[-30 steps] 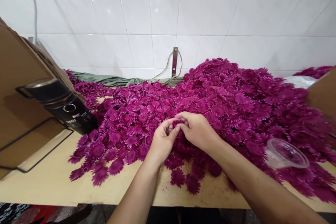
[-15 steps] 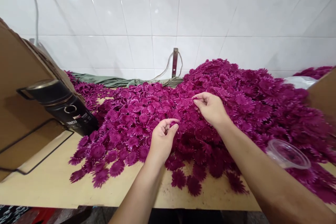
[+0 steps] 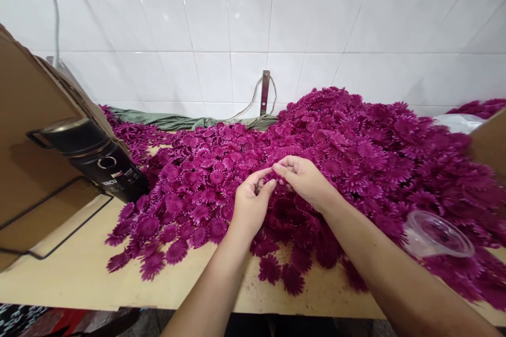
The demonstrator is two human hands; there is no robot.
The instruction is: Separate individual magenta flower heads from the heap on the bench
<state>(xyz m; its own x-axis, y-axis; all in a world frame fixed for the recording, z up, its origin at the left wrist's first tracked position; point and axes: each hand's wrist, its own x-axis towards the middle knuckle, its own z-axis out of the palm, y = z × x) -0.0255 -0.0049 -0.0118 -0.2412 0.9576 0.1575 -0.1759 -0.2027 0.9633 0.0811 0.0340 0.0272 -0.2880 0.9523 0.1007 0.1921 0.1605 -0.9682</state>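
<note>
A large heap of magenta fabric flower heads (image 3: 356, 152) covers the wooden tabletop (image 3: 79, 274). My left hand (image 3: 251, 205) and my right hand (image 3: 302, 179) meet over the middle of the heap, fingertips touching. Both are pinched closed around a small magenta flower piece (image 3: 272, 172) held between them; most of it is hidden by the fingers. Loose single flowers (image 3: 276, 271) lie just below my wrists near the table's front edge.
A black insulated bottle (image 3: 95, 160) lies on its side at the left, against a cardboard box (image 3: 27, 131) with a black wire frame (image 3: 59, 226). A clear plastic cup (image 3: 438, 231) lies on the flowers at right. A white tiled wall (image 3: 253, 26) stands behind.
My right hand reached up and right into the heap half a second ago, then came back down to meet my left hand with a flower piece.
</note>
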